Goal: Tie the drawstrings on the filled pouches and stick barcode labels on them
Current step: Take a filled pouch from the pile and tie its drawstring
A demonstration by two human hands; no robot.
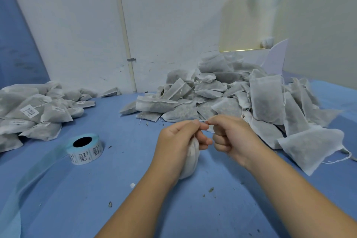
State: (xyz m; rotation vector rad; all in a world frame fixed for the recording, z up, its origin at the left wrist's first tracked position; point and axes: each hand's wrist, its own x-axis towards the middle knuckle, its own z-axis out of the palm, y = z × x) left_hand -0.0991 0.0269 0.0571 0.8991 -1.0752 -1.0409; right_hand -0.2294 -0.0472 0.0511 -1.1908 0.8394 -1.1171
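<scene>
Two heaps of filled pouches lie on a blue tabletop [116, 189] set against white walls, with a pale pipe [125, 35] running down the far wall. The labelled heap [32, 114] lies along the left edge; the larger unlabelled heap [241, 98] fills the far right corner. A roll of barcode labels [85, 149] stands left of centre, well apart from both heaps. Bare surface, flecked with plant crumbs, extends across the middle to the near edge. Over this open middle the left hand [177, 141] holds one pouch [190, 162] in a closed grip around its neck, the body hanging below the palm. The right hand [231, 135], just beside it, has a narrow grip, thumb and forefinger pinching the drawstring [202, 120] stretched between the hands.
</scene>
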